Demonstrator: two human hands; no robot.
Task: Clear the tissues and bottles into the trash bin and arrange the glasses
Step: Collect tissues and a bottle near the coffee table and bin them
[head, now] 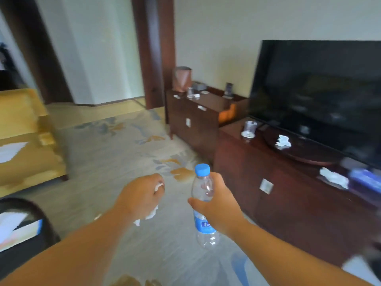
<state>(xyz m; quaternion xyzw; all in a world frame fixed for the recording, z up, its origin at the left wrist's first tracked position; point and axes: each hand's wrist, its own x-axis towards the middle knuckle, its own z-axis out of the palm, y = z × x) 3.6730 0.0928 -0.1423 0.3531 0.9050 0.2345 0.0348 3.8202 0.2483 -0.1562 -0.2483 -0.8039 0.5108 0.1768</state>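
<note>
My right hand [218,205] grips a clear plastic water bottle [204,228] with a blue cap, held upright over the carpet. My left hand [142,195] is closed around a crumpled white tissue [152,212] that sticks out below the fist. A brown trash bin [182,79] stands on the far cabinet beside a glass [190,92] and small white scraps. On the near TV cabinet stand a second glass [249,127] on a coaster and two crumpled tissues [283,142] [334,178].
A large dark TV [321,96] stands on the near dark wooden cabinet [288,203] at right. A blue box [365,179] lies at its right end. A yellow armchair [22,141] is at left, a black bag [24,234] at lower left. Patterned carpet [115,153] lies between.
</note>
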